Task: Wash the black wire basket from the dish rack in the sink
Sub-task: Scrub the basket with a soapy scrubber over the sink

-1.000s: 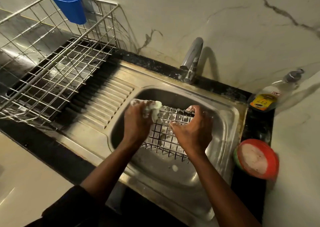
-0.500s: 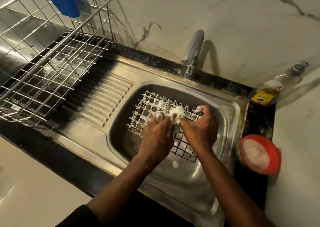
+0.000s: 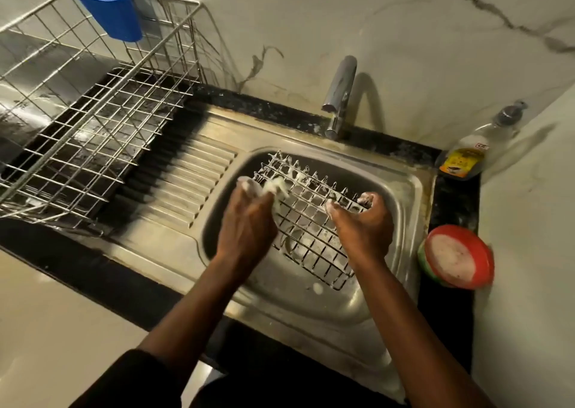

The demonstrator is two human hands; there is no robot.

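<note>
The black wire basket [image 3: 306, 217], flecked with foam, lies tilted inside the steel sink [image 3: 407, 189]. My left hand [image 3: 247, 224] holds a soapy white scrubber [image 3: 275, 186] pressed against the basket's upper left edge. At the basket's right rim my right hand [image 3: 364, 230] grips the wires, foam on its fingers. The basket's lower left part is hidden behind my left hand.
A steel dish rack [image 3: 93, 112] with a blue cup holder [image 3: 109, 10] stands on the drainboard at the left. The tap [image 3: 340, 93] rises behind the sink. A soap bottle [image 3: 469, 155] and a red tub of dish paste [image 3: 457, 259] sit at the right.
My left hand has slid the scrubber from the basket's middle back to its upper left edge. My right hand has kept its grip on the right rim.
</note>
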